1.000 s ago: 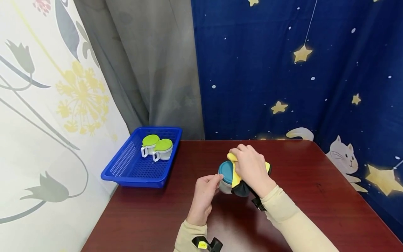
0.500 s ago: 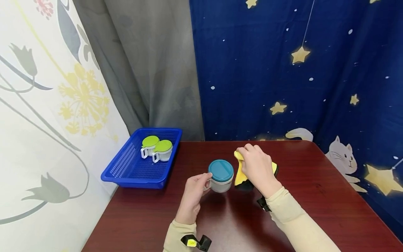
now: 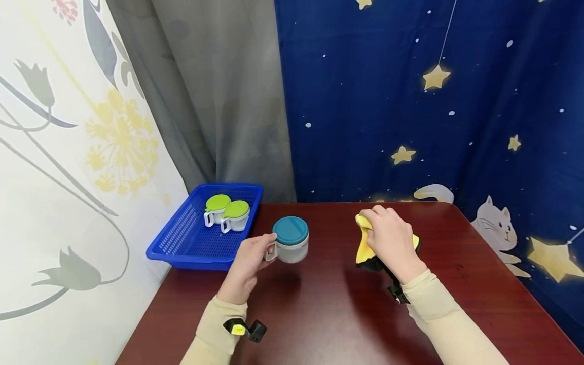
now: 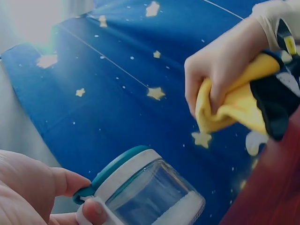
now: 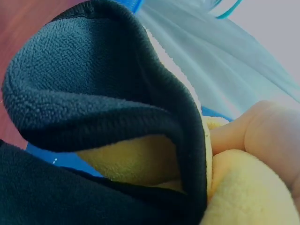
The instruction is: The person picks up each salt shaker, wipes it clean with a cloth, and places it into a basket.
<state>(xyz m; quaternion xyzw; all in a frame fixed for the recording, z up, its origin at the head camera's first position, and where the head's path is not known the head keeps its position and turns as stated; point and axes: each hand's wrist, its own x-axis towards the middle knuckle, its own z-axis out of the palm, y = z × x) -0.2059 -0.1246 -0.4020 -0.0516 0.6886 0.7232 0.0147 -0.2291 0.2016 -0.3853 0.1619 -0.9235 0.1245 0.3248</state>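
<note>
My left hand grips the white handle of a clear seasoning jar with a teal lid. The jar hangs above the table, and its lid is down. In the left wrist view, white contents show inside the jar, and the thumb presses the lid's tab. Off to the right, my right hand clutches a folded cloth, yellow on one face and dark on the other. Cloth and jar are apart. Close up in the right wrist view, the dark side of the cloth hides most of the fingers.
At the back left of the dark red table stands a blue plastic basket. Inside it sit two similar jars with green lids and white handles. A grey curtain and a blue starry curtain hang behind the table.
The cloth has come away from the jar. My left hand has carried the jar left and a little up, toward the basket, while my right hand has drawn the cloth to the right.
</note>
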